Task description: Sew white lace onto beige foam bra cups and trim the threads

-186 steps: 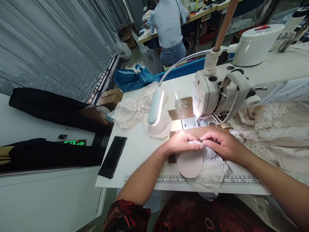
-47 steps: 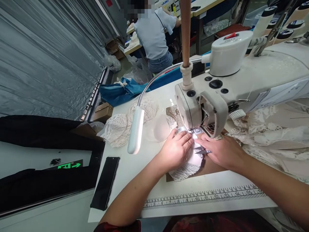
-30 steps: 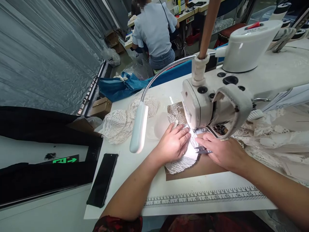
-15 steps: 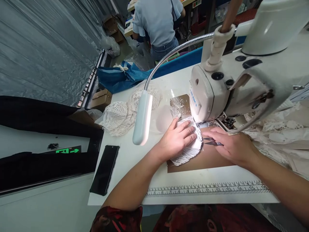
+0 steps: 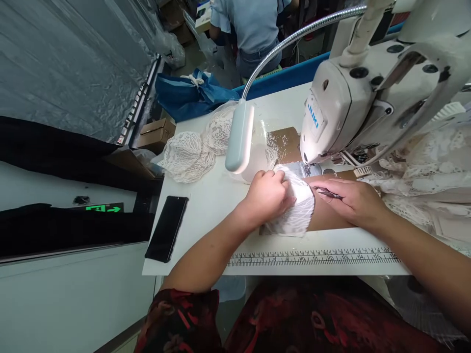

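Note:
A white lace piece [image 5: 300,208] lies in front of the white sewing machine [image 5: 331,105], partly over a brown plate on the table. My left hand [image 5: 268,193] has its fingers curled round the left side of this lace, and the fingertips are partly hidden. Between the thumb and fingers of my right hand [image 5: 348,196] is a pair of small dark snips [image 5: 330,194], pointing left toward the lace's right edge. The machine's needle area is just beyond both hands.
On the left of the table [image 5: 206,201] lie a black phone [image 5: 167,229] and lace cups [image 5: 187,154]. A lamp [image 5: 240,137] hangs on a bendable arm above. More lace fabric [image 5: 423,171] is heaped at the right. A person [image 5: 253,29] sits beyond the table.
My left hand has gone from lying flat on the lace to gripping it, and the lace has been turned over or shifted. The snips' blades look closed now. The whole view has shifted.

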The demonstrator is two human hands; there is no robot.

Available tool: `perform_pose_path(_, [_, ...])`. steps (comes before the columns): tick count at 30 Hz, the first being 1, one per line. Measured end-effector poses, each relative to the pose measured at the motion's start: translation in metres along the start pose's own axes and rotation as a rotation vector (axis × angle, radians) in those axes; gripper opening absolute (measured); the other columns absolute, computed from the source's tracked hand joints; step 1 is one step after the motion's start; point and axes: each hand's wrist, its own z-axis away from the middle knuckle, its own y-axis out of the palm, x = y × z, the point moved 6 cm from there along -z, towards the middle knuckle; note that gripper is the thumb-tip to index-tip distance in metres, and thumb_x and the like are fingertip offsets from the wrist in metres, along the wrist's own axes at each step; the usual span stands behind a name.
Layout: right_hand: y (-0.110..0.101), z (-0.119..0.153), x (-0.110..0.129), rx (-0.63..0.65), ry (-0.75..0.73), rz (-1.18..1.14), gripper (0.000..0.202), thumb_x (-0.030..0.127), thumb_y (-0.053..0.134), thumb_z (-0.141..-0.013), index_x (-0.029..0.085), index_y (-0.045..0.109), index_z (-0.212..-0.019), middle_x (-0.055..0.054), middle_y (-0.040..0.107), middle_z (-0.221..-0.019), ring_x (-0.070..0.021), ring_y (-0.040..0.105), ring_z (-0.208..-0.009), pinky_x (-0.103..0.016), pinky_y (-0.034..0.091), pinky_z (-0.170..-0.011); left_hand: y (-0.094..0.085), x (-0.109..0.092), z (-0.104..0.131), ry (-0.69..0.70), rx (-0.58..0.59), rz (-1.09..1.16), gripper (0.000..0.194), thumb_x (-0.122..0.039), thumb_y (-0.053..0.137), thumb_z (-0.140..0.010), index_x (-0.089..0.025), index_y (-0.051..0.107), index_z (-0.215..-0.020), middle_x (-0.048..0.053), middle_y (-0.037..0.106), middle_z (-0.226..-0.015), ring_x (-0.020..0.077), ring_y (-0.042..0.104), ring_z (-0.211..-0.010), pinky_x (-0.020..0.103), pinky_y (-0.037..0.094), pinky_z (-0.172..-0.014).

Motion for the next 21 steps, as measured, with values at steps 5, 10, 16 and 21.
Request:
perform_pose_path(5, [-0.004, 0.000, 0.001, -0.019, -0.009, -0.044, 0.034, 0.030, 0.047, -0.094, 0.024, 0.068, -0.120, -0.002, 0.071, -0.120, -0.0218, 0.066, -0.111, -0.036, 0.052, -0.094, -0.007, 0.000, 0.028, -0.281, 0.241, 0.043, 0.042, -0.045, 0.048, -0.090, -0.010, 0.071, -0.082, 0.012, 0.065, -0.070, 0.0252, 0.062, -0.064, 0.032, 0.038, -0.054])
perform_pose_path(10, [-0.005, 0.001, -0.004, -0.041, 0.058, -0.040, 0.036, 0.038, 0.044, -0.096, 0.024, 0.068, -0.120, -0.004, 0.072, -0.117, -0.0239, 0.067, -0.108, -0.038, 0.054, -0.090, -0.013, 0.009, 0.047, -0.330, 0.221, 0.119, 0.048, -0.051, 0.044, -0.092, -0.015, 0.068, -0.070, 0.006, 0.058, -0.056, 0.0211, 0.057, -0.056, 0.029, 0.032, -0.052])
perform_pose_path(16, [-0.007, -0.001, -0.001, -0.046, 0.089, -0.074, 0.037, 0.038, 0.041, -0.097, 0.024, 0.069, -0.118, -0.005, 0.073, -0.117, -0.0244, 0.067, -0.107, -0.042, 0.054, -0.091, -0.025, 0.023, 0.039, -0.242, -0.089, 0.452, 0.028, -0.043, 0.058, -0.086, -0.018, 0.068, -0.092, 0.006, 0.069, -0.087, 0.0207, 0.064, -0.076, 0.030, 0.046, -0.064])
perform_pose_path(21, [-0.007, -0.002, 0.000, -0.047, 0.081, -0.060, 0.036, 0.039, 0.044, -0.096, 0.024, 0.070, -0.115, -0.005, 0.073, -0.115, -0.0247, 0.069, -0.103, -0.039, 0.055, -0.086, -0.011, 0.021, 0.007, -0.105, -0.137, 0.686, 0.056, -0.038, 0.069, -0.078, -0.015, 0.059, -0.128, 0.012, 0.064, -0.127, 0.0285, 0.060, -0.116, 0.039, 0.051, -0.095])
